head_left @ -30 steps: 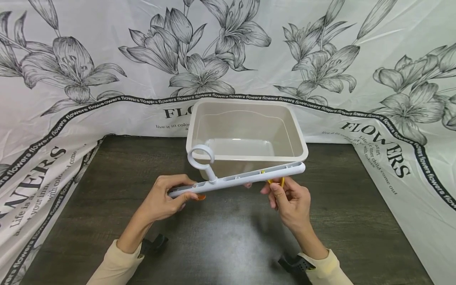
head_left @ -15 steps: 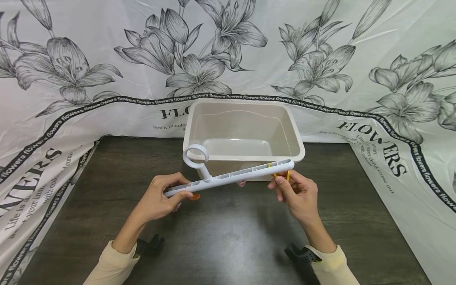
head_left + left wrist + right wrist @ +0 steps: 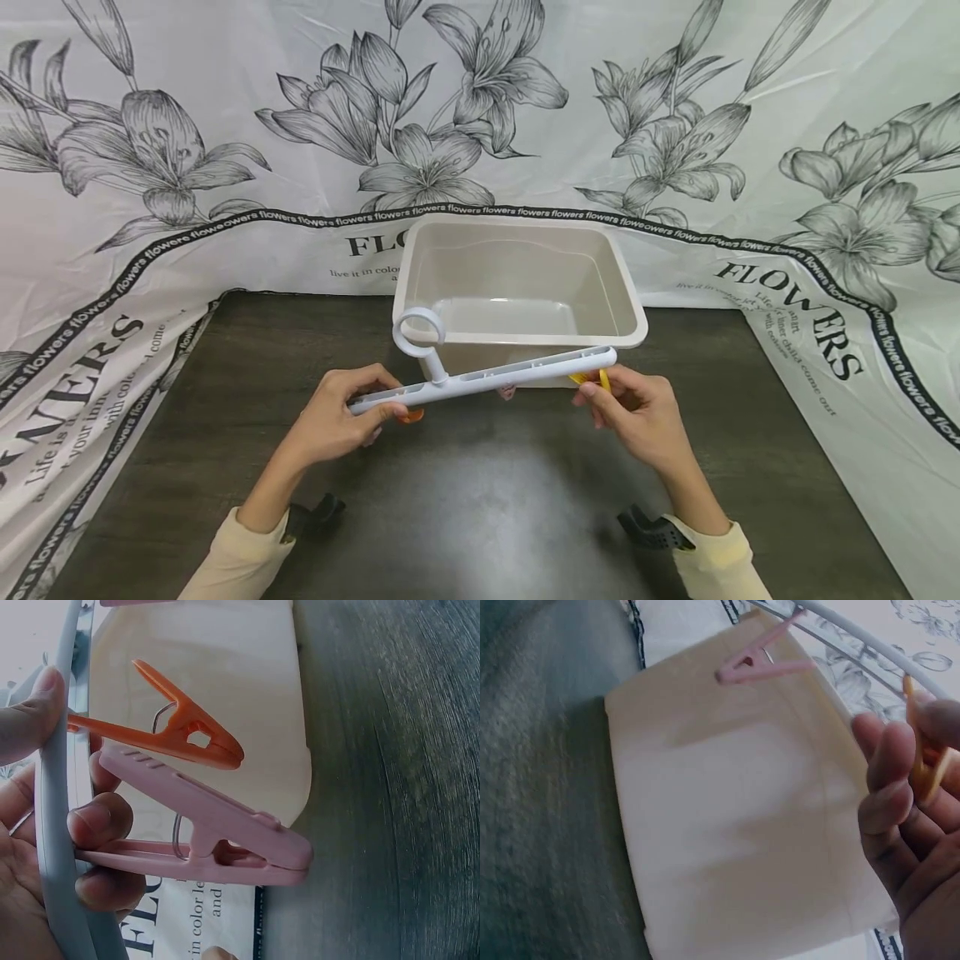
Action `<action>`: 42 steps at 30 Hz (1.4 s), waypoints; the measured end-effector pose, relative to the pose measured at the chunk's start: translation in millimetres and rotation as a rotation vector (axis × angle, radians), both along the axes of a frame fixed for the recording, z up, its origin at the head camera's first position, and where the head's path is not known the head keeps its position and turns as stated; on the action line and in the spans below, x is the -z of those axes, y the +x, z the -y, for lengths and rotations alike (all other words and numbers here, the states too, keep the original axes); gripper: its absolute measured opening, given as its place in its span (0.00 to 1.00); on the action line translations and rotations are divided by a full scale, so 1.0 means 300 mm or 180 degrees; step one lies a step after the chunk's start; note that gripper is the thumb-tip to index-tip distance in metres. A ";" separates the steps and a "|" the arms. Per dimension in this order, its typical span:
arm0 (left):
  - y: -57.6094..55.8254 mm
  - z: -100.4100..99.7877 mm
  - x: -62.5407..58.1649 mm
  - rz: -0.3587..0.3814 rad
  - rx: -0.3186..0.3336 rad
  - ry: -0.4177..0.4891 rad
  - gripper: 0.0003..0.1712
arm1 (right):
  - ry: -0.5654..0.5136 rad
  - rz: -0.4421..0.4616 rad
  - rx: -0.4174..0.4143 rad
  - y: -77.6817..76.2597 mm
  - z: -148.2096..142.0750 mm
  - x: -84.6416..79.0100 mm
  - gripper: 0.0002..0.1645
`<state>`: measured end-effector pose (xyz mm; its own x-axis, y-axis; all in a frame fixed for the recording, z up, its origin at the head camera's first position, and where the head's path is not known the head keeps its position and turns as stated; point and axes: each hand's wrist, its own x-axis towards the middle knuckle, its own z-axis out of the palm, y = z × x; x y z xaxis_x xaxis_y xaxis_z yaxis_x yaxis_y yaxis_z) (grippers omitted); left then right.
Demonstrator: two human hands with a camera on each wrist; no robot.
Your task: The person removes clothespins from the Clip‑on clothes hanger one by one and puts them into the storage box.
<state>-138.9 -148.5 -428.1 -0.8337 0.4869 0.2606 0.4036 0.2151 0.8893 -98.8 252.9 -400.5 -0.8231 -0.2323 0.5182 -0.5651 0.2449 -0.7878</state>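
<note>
Pale grey plastic bar hanger with an open-ring hook [image 3: 491, 381] is held up over the dark wood bench [image 3: 480, 533], in front of the beige plastic bin [image 3: 517, 340]. I see left hand [image 3: 343, 418] gripping its left end, orange plastic clip [image 3: 176, 742] and pink plastic clip [image 3: 232, 821] close by. Right hand [image 3: 639, 412] pinches yellow plastic clip [image 3: 604, 380] just under right end; can't tell if attached.

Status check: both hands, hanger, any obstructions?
Left hand gripping white hanger. Right hand pinching yellow clip by hanger's right end. Bin just beyond; nothing seen blocking the hands.
</note>
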 end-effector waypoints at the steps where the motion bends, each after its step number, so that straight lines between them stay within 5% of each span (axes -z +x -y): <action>1: 0.002 -0.002 0.000 0.0021 0.0011 0.0003 0.08 | 0.0007 -0.0038 -0.0027 0.002 -0.005 0.002 0.14; 16: 0.008 0.011 -0.019 0.0206 -0.0021 0.0132 0.07 | 0.0279 -0.0642 0.0154 -0.014 -0.041 0.001 0.22; 23: 0.004 0.041 -0.032 0.0183 -0.0194 0.0112 0.07 | 0.0384 -0.0525 0.0208 -0.010 -0.054 -0.024 0.24; 32: -0.006 0.059 -0.031 0.0137 -0.0207 0.0026 0.07 | 0.0674 -0.0184 0.0683 0.003 -0.082 -0.056 0.18; 42: -0.001 0.059 -0.041 0.0184 -0.0214 -0.0080 0.08 | 0.0571 -0.0297 0.0872 -0.008 -0.119 -0.082 0.15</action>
